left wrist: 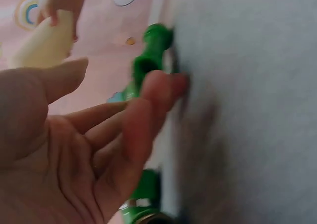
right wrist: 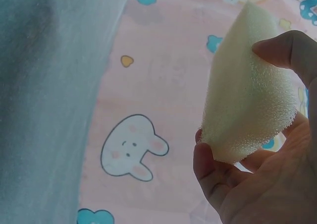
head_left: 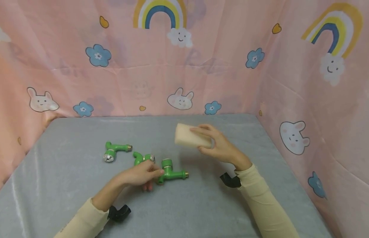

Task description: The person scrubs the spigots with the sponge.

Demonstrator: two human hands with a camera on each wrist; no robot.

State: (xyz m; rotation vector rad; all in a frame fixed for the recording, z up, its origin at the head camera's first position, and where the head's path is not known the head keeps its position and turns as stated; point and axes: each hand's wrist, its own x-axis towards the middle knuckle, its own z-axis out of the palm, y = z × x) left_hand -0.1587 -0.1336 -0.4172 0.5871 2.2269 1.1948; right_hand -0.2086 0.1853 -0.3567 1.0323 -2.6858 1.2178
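Note:
My right hand (head_left: 221, 145) holds a cream-coloured sponge block (head_left: 187, 135) above the table, thumb on one side and fingers on the other. The right wrist view shows the porous sponge (right wrist: 237, 95) between thumb and fingertips. Low over the table, my left hand (head_left: 140, 173) has loosely bent fingers and an uncovered palm. It is beside a green tap (head_left: 169, 173) with a brass threaded end and partly covers another green tap (head_left: 139, 158) behind it. Whether the fingertips touch either tap, I cannot tell. A third green tap (head_left: 116, 148), with a silver-coloured end, lies farther left.
A grey cloth-like covering (head_left: 202, 211) lies over the table. Pink printed curtains (head_left: 220, 76) hang along its back and sides. Black curved pieces sit at both sleeves, one by the left cuff (head_left: 120, 213) and one by the right cuff (head_left: 230, 180).

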